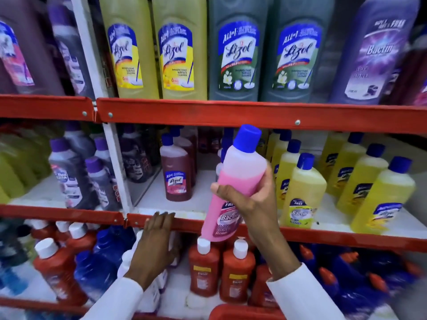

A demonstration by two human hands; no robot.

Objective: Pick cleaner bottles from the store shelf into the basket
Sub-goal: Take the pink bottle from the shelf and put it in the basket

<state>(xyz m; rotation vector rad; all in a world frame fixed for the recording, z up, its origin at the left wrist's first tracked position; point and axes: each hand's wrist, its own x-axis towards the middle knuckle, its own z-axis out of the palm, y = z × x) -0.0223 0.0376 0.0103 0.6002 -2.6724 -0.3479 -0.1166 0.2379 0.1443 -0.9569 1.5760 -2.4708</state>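
We face a tall store shelf with red metal front rails and white boards, packed with cleaner bottles. On its top tier stand large yellow plastic jugs with blue-and-yellow labels beside large grey-green jugs. On the middle tier, to the right, smaller yellow bottles with blue caps stand in rows; a dark red bottle with a blue cap stands alone nearer the left. On the bottom tier we see red bottles with white caps. At the lower edge shows the rim of a red plastic basket. Our right hand is clamped around a pink translucent bottle with a blue cap, tilted, in front of the middle tier and above the basket. Our left hand, fingers spread and holding nothing, reaches toward the middle rail.
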